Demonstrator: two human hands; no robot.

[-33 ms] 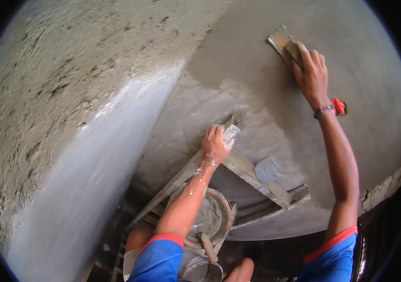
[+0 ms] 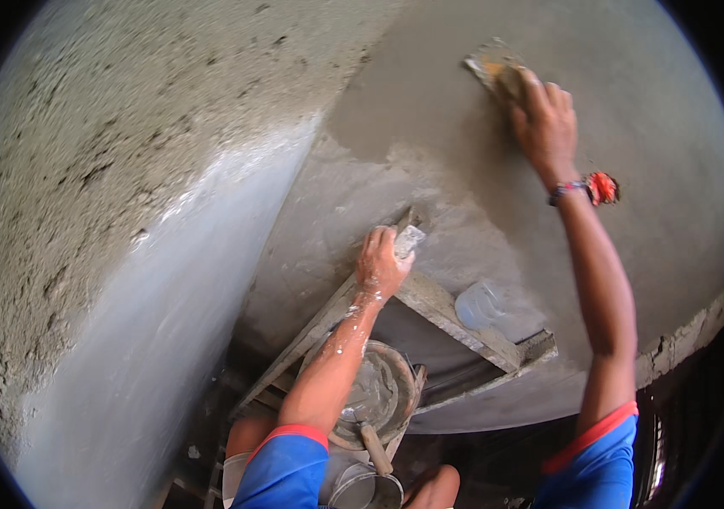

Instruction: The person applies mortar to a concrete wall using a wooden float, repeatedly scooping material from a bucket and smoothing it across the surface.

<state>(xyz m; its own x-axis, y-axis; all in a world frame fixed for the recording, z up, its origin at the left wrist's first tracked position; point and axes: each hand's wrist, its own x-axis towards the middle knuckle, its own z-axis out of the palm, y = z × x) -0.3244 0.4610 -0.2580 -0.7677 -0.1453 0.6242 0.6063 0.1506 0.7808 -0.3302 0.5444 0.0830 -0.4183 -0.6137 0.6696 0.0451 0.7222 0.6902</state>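
My right hand (image 2: 546, 127) is closed around the handle of a plastering trowel (image 2: 491, 64). The trowel's flat blade, stained orange in the middle, lies against the wet grey plaster of the wall (image 2: 430, 85). Lower and to the left, my left hand (image 2: 381, 265) is wrapped round the top of a wooden frame (image 2: 447, 314). A whitish, plaster-crusted piece (image 2: 409, 242) shows beside its thumb; whether it belongs to the frame I cannot tell. Below my left forearm, partly hidden by it, a round tub (image 2: 410, 386) holds grey mix, with a wooden-handled tool (image 2: 375, 450) across its rim.
A translucent plastic container (image 2: 479, 305) rests by the frame's right rail. Red material (image 2: 604, 188) sticks out of a hole in the wall near my right wrist. On the left a rough plastered wall (image 2: 125, 144) meets a smooth grey strip (image 2: 184, 297). A bucket (image 2: 366, 490) stands low by my knees.
My right hand and the trowel have slid slightly left along the wall. My left hand keeps its grip on the frame. The whole view has shifted a little.
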